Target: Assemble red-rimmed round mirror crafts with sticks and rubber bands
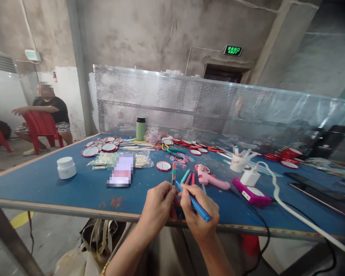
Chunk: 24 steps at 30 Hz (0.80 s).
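Between the thumb and fingers of my left hand (160, 203), a narrow flat stick (174, 172) stands upright, coloured in bands of red and green near its top. My right hand (202, 211) grips a blue marker pen (200, 209), its tip close to the stick; whether it touches cannot be made out. Just beyond my hands lie a teal marker (185, 176) and two pinkish-red markers (193, 178). A pink glue gun (209, 179) rests to their right. A round red-rimmed disc (163, 166) lies left of the stick.
On the left stand a white jar (66, 168) and a phone (121, 170) beside bagged sticks. At the back are a green bottle (140, 129) and pliers (175, 153). A pen cup (238, 162), purple power strip (251, 193) and white cable (278, 193) occupy the right. A person sits far left.
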Each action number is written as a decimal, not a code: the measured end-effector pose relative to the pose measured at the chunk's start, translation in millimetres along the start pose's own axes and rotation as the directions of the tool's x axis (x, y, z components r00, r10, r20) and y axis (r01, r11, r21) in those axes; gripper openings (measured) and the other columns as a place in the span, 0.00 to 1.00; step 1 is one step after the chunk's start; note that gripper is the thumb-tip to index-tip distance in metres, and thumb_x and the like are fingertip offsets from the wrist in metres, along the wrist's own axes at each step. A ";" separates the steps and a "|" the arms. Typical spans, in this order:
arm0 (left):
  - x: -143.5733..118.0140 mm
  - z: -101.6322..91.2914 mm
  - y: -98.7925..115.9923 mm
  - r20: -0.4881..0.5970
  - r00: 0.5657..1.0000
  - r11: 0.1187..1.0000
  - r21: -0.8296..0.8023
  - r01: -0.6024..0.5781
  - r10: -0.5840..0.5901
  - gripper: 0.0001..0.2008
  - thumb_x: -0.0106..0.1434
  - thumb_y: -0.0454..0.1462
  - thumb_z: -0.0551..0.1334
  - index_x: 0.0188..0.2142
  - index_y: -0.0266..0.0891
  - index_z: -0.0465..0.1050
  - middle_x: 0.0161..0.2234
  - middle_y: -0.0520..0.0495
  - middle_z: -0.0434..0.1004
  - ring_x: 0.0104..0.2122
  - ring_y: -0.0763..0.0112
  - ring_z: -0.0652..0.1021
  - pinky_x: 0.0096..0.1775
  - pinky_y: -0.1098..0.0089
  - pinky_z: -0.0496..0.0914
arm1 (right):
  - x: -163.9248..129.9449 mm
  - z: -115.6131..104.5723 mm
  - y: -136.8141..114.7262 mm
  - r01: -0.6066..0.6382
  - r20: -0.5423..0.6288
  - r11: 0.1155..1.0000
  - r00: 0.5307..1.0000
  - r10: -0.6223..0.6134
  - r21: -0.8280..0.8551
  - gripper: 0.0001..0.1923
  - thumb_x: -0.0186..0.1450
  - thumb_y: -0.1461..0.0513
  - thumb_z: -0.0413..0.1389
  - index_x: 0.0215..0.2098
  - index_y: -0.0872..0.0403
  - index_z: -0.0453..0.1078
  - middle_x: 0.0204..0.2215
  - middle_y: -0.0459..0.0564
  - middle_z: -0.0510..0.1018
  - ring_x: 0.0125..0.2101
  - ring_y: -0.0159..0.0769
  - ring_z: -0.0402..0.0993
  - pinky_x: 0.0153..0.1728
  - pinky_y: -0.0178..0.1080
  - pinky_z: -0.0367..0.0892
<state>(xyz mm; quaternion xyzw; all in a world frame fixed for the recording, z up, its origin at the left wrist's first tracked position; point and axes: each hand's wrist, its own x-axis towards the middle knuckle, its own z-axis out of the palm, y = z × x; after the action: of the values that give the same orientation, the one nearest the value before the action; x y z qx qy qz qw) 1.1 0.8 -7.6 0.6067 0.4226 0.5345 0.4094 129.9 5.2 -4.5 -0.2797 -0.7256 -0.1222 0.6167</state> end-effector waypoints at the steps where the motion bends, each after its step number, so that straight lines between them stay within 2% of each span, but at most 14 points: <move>1: -0.1 0.0 0.1 0.001 1.000 1.000 -0.001 0.001 -0.001 0.16 0.66 0.46 0.55 0.25 0.41 0.62 0.16 0.56 0.69 0.14 0.73 0.72 0.17 0.75 0.61 | -0.1 0.0 0.0 -0.002 -0.005 1.000 1.000 0.002 0.002 0.07 0.67 0.68 0.55 0.40 0.54 0.74 0.29 0.48 0.82 0.28 0.32 0.81 0.33 0.33 0.73; 24: 0.0 0.4 -0.8 0.003 1.000 1.000 -0.003 -0.012 0.012 0.15 0.66 0.45 0.56 0.25 0.41 0.63 0.15 0.57 0.66 0.14 0.72 0.72 0.17 0.76 0.62 | -1.8 0.7 1.2 0.003 -0.013 1.000 1.000 -0.003 0.005 0.07 0.66 0.69 0.55 0.40 0.55 0.73 0.29 0.48 0.81 0.29 0.31 0.80 0.34 0.32 0.72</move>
<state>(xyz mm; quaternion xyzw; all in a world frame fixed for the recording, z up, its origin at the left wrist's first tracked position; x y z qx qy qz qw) 1.4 1.0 -8.4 0.6094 0.4178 0.5366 0.4076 130.1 6.0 -6.6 -0.2763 -0.7222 -0.1230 0.6220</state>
